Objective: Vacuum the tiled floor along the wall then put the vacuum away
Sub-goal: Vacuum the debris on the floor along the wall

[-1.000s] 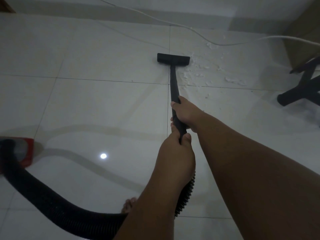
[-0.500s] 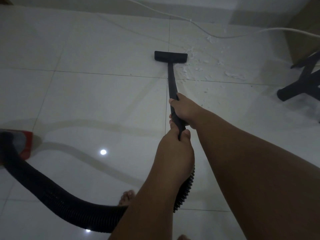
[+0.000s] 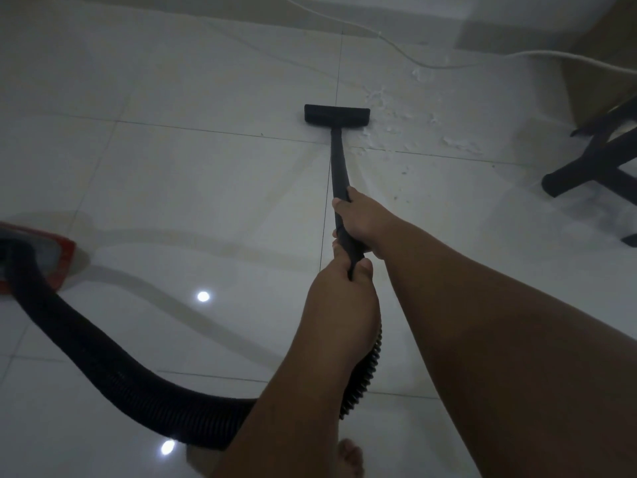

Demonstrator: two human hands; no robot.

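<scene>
Black vacuum wand slanted, flat nozzle on tile; ribbed hose trailing to red body.

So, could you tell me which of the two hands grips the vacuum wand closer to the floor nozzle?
The right hand: it grips the wand farther forward, nearer the nozzle, while the left hand holds it just behind.

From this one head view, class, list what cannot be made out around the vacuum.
Head view:
Vacuum body: cut off by the left edge.
Hose: its join to the wand hidden behind the left hand.
Chair base: cut by the right edge.
White cable: both ends leave the frame.
</scene>
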